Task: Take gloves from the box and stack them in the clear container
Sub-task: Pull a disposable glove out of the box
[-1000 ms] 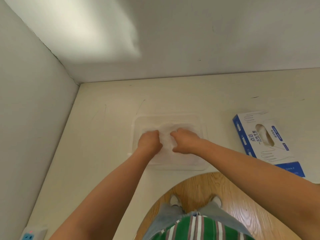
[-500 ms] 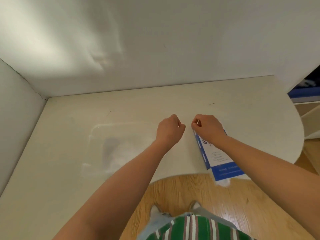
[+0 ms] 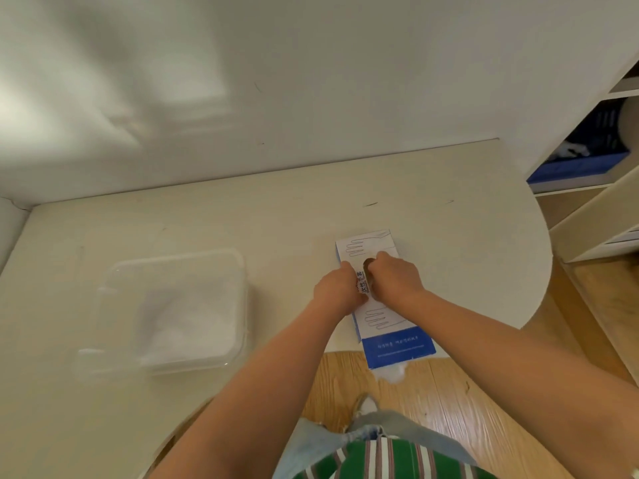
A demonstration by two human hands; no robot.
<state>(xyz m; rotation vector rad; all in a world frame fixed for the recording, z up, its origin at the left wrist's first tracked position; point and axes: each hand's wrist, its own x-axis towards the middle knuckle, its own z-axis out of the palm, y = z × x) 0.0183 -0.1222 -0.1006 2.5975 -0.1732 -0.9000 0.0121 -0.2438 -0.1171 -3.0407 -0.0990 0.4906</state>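
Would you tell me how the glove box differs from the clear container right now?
The box is narrow, opaque white and blue card; the container is broad, see-through plastic. The box overhangs the table's front edge; the container sits fully on it. The left hand and right hand are at the box; nothing touches the container. Both rest flat on the table.

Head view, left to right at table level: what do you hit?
clear plastic container holding a white glove stack → left hand → right hand, both at the blue-and-white cardboard glove box → white shelf unit with a blue crate.
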